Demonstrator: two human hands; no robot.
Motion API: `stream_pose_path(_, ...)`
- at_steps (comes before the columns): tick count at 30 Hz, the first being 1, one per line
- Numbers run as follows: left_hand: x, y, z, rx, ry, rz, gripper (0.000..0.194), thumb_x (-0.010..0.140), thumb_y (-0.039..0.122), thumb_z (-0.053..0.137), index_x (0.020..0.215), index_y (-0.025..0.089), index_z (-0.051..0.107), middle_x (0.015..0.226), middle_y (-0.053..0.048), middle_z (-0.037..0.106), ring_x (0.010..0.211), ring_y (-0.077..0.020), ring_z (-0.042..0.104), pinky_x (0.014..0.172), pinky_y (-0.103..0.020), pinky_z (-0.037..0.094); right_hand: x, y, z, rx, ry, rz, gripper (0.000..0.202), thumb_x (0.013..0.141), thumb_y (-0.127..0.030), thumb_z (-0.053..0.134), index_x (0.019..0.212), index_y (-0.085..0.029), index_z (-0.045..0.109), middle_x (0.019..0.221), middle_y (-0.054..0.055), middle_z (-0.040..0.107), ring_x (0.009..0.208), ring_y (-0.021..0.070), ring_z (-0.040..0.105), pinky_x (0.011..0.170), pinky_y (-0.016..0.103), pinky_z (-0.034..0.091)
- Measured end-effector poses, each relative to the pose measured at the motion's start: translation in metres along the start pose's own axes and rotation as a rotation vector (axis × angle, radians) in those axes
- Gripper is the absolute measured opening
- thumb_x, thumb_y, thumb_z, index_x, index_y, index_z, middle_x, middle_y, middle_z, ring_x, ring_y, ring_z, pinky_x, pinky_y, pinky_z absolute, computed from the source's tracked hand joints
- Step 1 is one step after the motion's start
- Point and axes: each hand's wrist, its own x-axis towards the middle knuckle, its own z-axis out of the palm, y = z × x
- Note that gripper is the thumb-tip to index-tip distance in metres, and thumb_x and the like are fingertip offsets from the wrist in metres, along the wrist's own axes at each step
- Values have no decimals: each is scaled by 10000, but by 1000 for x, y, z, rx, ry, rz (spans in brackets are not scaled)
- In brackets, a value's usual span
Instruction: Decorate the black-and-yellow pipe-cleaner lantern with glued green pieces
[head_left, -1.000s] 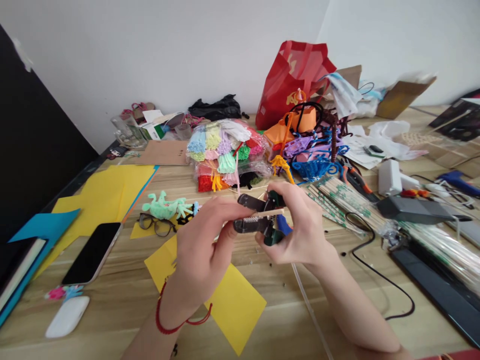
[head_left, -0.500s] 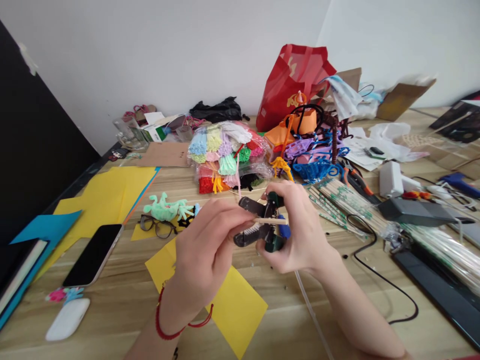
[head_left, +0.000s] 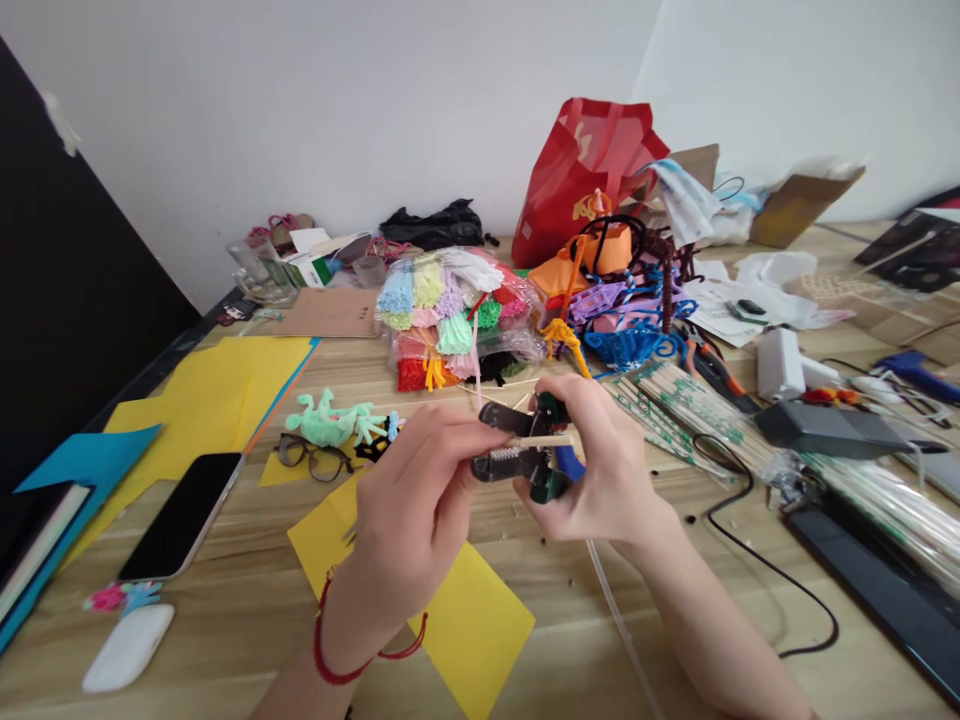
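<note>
My left hand (head_left: 412, 510), with a red cord bracelet (head_left: 319, 650) at the wrist, pinches the left end of a thin pale wooden stick (head_left: 546, 440). My right hand (head_left: 600, 465) is wrapped round a plier-like tool (head_left: 504, 463) with dark green grips and black, toothed jaws pointing left. The stick crosses the middle of this tool; whether the jaws touch it, I cannot tell. Something blue (head_left: 570, 462) shows beside the right fingers. A yellow paper sheet (head_left: 476, 630) lies under my left hand.
Behind the hands lies a plastic bag of coloured pipe cleaners (head_left: 450, 290), beside orange and purple craft pieces (head_left: 600, 300). Wrapped wooden sticks (head_left: 690, 410) and a black cable (head_left: 784, 570) are on the right. Glasses (head_left: 311, 457), a phone (head_left: 184, 515) and a white case (head_left: 129, 648) lie left.
The tool's toothed jaws have drawn slightly closer together. Both hands keep nearly the same place and grips, and the whole view has shifted a little.
</note>
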Motion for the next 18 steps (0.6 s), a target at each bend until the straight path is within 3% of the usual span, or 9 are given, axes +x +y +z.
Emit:
stream_pose_path(4, 1, -8, -4, 25, 35, -60, 249, 923, 26, 528, 1022, 225, 639, 971, -10, 743, 884, -142, 715, 817, -264, 590, 2, -2, 0, -3, -120, 107, 524, 676, -241, 555, 1178, -136, 451, 996, 127, 608, 882, 278, 594, 779, 420, 521)
stream_pose_path(7, 2, -19, -16, 95, 210, -191, 159, 947, 128, 595, 1004, 244, 687, 889, 11, 744, 803, -136, 707, 769, -275, 588, 3, 1, 5, -23, -259, 217, 533, 701, -226, 573, 1203, -81, 466, 1083, 183, 599, 1010, 324, 584, 895, 482, 511)
stream_pose_path(10, 3, -30, -29, 145, 366, -312, 81, 943, 223, 641, 972, 243, 713, 814, 20, 724, 753, -129, 690, 702, -261, 570, -5, 4, 25, -125, -448, 202, 419, 693, -240, 628, 1070, -74, 554, 990, 190, 622, 944, 355, 600, 843, 524, 524)
stream_pose_path(13, 3, -34, -34, 147, 262, -309, 79, 938, 239, 651, 983, 258, 713, 871, 18, 740, 782, -139, 700, 758, -288, 584, -29, -1, 60, -117, -642, -30, 476, 576, -357, 791, 942, -112, 610, 891, 179, 661, 844, 356, 634, 785, 528, 560)
stream_pose_path(16, 4, -31, -32, 140, 132, -220, 105, 940, 180, 638, 982, 260, 690, 918, 17, 743, 826, -145, 703, 778, -299, 582, -62, -16, 96, -28, -707, -189, 643, 326, -532, 896, 810, -223, 607, 732, 74, 668, 689, 288, 637, 728, 471, 608)
stream_pose_path(18, 6, -28, -30, 142, 102, -169, 126, 942, 143, 627, 976, 253, 676, 912, 15, 735, 831, -141, 697, 752, -291, 580, -81, -28, 113, -7, -706, -248, 723, 204, -594, 903, 753, -253, 579, 702, 71, 666, 683, 304, 648, 710, 478, 624)
